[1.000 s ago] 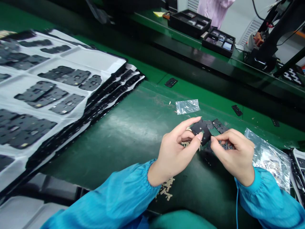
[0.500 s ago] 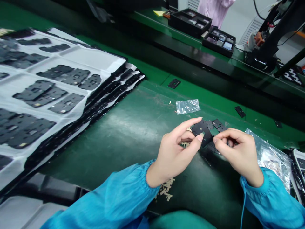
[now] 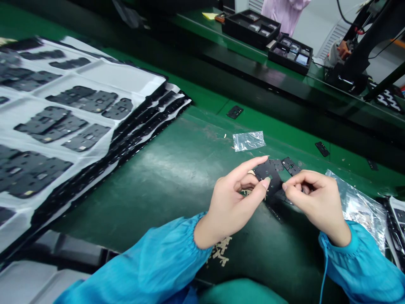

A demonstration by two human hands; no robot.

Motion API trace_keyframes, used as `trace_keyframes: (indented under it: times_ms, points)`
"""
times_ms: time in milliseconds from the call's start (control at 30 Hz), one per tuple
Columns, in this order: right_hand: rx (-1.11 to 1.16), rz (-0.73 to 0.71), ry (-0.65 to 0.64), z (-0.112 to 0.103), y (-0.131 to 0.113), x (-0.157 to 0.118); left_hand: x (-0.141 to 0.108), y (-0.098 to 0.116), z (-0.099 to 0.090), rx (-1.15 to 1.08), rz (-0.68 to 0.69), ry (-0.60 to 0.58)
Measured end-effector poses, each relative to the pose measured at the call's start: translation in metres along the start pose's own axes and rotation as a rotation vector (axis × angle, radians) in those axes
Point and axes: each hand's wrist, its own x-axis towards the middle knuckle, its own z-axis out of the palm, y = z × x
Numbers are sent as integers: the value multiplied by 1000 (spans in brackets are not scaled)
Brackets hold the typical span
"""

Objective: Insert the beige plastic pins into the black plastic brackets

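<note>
Head view: at centre right of the frame, our left hand [image 3: 232,207] pinches a black die-cut sheet [image 3: 267,177] between thumb and forefinger, its long axis pointing away from us, while our right hand [image 3: 318,204], fingertips pressed together, sits just beside it.

A factory assembly floor: green matted workbench [image 3: 164,202], black parts trays [image 3: 251,23], blue smock sleeves [image 3: 158,266], black die-cut parts [image 3: 268,174]

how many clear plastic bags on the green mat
2: a small flat bag beyond the left hand, and a larger bag beside the right hand. Others may be hidden.
</note>
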Motion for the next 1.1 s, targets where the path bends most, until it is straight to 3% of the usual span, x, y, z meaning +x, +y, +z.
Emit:
trace_keyframes:
  times_ms: [567, 1100]
  points:
    - [-32, -41, 6, 1, -1, 2, 1, -1, -2, 45, 56, -8]
    - [82, 153, -70, -1, 0, 2, 5, 1, -6, -63, -92, -88]
